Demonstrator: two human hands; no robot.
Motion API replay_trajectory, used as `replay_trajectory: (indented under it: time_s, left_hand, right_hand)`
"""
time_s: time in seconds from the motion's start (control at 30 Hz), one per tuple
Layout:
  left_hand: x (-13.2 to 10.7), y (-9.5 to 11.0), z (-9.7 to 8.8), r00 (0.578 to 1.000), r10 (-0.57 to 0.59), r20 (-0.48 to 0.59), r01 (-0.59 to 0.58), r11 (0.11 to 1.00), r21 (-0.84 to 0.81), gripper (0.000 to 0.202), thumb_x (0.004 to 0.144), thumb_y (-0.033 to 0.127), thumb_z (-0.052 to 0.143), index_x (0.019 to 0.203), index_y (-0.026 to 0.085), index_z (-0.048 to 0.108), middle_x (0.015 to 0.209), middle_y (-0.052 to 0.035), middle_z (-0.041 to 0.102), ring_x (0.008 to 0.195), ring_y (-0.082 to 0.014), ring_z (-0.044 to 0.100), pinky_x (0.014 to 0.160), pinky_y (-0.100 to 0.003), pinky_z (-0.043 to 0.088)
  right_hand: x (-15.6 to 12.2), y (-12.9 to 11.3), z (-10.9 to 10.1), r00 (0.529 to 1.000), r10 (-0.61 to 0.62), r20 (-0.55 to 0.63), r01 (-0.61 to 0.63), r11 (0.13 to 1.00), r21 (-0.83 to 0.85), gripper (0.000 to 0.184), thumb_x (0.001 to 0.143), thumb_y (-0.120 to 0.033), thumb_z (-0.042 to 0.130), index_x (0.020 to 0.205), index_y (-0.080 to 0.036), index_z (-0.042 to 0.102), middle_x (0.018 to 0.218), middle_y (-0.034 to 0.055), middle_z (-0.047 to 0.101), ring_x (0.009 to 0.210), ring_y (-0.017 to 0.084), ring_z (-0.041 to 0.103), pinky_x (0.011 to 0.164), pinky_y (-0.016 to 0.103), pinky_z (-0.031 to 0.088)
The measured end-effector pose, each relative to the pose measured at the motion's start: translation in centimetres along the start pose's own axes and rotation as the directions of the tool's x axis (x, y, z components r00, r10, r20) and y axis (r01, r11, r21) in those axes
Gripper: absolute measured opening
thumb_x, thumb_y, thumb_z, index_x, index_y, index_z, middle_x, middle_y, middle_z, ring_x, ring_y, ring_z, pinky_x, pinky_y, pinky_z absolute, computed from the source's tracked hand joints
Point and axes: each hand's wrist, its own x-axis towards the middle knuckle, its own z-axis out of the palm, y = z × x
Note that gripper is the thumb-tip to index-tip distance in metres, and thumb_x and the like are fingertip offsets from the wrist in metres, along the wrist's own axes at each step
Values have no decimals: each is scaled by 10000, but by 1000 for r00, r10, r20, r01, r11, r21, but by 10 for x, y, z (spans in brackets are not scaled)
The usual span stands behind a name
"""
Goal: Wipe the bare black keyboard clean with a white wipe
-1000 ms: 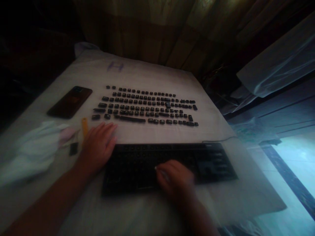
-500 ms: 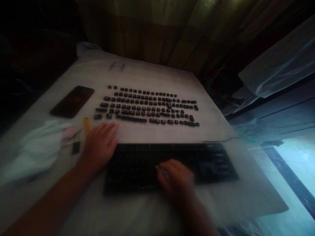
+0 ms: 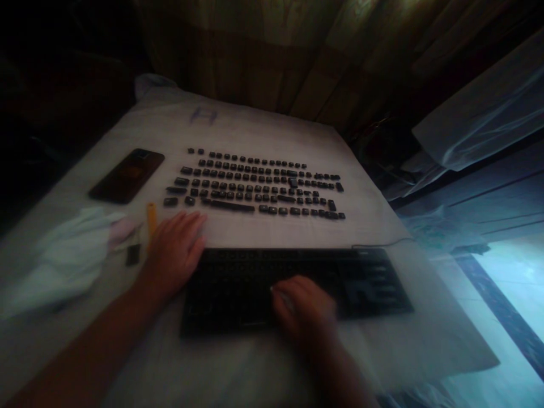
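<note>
A black keyboard point(image 3: 250, 283) lies in front of me with its keycaps off. My left hand point(image 3: 176, 246) rests flat at its left end, fingers stretched out and the thumb at the keyboard's corner. Over the middle of the keyboard my right hand point(image 3: 304, 303) is closed in a pinch. A small pale spot shows at its fingertips; whether that is a held thing or a nail is too blurred to tell. Beyond the keyboard, loose black keycaps point(image 3: 232, 205) are laid out in rows on the white cloth point(image 3: 272, 122).
Left of the keycaps lies a dark phone point(image 3: 126, 175). A yellow-orange strip point(image 3: 151, 218) sticks out beside my left hand, near a small dark brush-like piece point(image 3: 133, 254) and a crumpled white cloth point(image 3: 63, 255). The keyboard's cable point(image 3: 382, 245) trails right.
Both hands stay in nearly the same place on the keyboard. The whole view has shifted very slightly; nothing else visibly moved.
</note>
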Motion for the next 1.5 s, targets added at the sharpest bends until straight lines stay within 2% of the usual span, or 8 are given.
replay_trajectory:
  time_s: [0.1, 0.3, 0.47, 0.6, 0.73, 0.87, 1.17, 1.5]
  left_hand:
    - [0, 0, 0, 1000, 3, -4, -3, 1000, 7, 623, 980, 462, 221, 1368, 114, 562, 1432, -167, 609, 1385, -357, 502, 1151, -580, 381]
    - [0, 0, 0, 1000, 2, 1, -2, 1000, -4, 622, 979, 466, 229, 1378, 117, 554, 1431, -169, 609, 1384, -360, 503, 1144, -597, 384]
    - [0, -1, 0, 1000, 0, -6, 0, 1000, -3, 628, 978, 472, 228, 1369, 111, 562, 1428, -171, 611, 1376, -361, 511, 1148, -582, 385]
    - [-1, -3, 2, 1000, 5, -9, -5, 1000, 6, 599, 977, 461, 237, 1381, 150, 552, 1438, -146, 609, 1377, -344, 514, 1148, -578, 388]
    - [-1, -5, 3, 1000, 18, -18, -18, 1000, 11, 607, 977, 465, 238, 1383, 140, 550, 1436, -150, 610, 1378, -349, 513, 1146, -571, 393]
    - [0, -6, 3, 1000, 17, -19, -16, 1000, 23, 606, 977, 466, 229, 1378, 149, 554, 1431, -140, 616, 1372, -342, 521, 1142, -558, 398]
    - [-1, -9, 4, 999, 33, -31, -32, 999, 31, 561, 971, 444, 266, 1390, 193, 543, 1431, -122, 619, 1375, -323, 520, 1137, -546, 398]
    - [-1, -7, 4, 999, 23, -35, -23, 1000, 12, 578, 972, 457, 254, 1370, 166, 556, 1415, -139, 628, 1369, -339, 521, 1143, -557, 388]
  right_hand:
    - [0, 0, 0, 999, 33, -13, -33, 999, 14, 249, 934, -178, 513, 760, -195, 689, 686, 35, 666, 631, 168, 631, 609, 275, 475]
    - [4, -1, -2, 999, -33, 9, 33, 999, 5, 221, 919, -160, 535, 761, -189, 686, 664, 26, 669, 597, 156, 630, 570, 259, 471]
    - [3, -2, 0, 999, 23, -49, -20, 998, 61, 212, 929, -171, 540, 780, -189, 689, 694, 36, 684, 630, 166, 648, 608, 273, 513]
    - [8, -1, -16, 988, 76, -136, -47, 977, 210, 141, 877, -130, 604, 779, -193, 684, 665, -2, 686, 570, 125, 650, 548, 209, 513]
    - [11, 8, -34, 954, 183, -240, -138, 972, 191, 128, 853, -126, 641, 763, -206, 684, 655, -18, 686, 560, 120, 653, 546, 195, 524]
    - [11, 13, -37, 972, 136, -191, -102, 979, 178, 138, 855, -127, 628, 760, -201, 696, 651, -10, 685, 559, 120, 654, 542, 197, 525]
    - [6, 11, -20, 998, -7, -67, 14, 994, 106, 168, 875, -130, 589, 761, -192, 697, 646, 10, 682, 572, 144, 658, 541, 243, 516]
    - [-5, 14, -7, 998, 53, -31, -53, 998, 25, 230, 899, -172, 530, 752, -208, 702, 670, 33, 665, 611, 168, 618, 577, 287, 478]
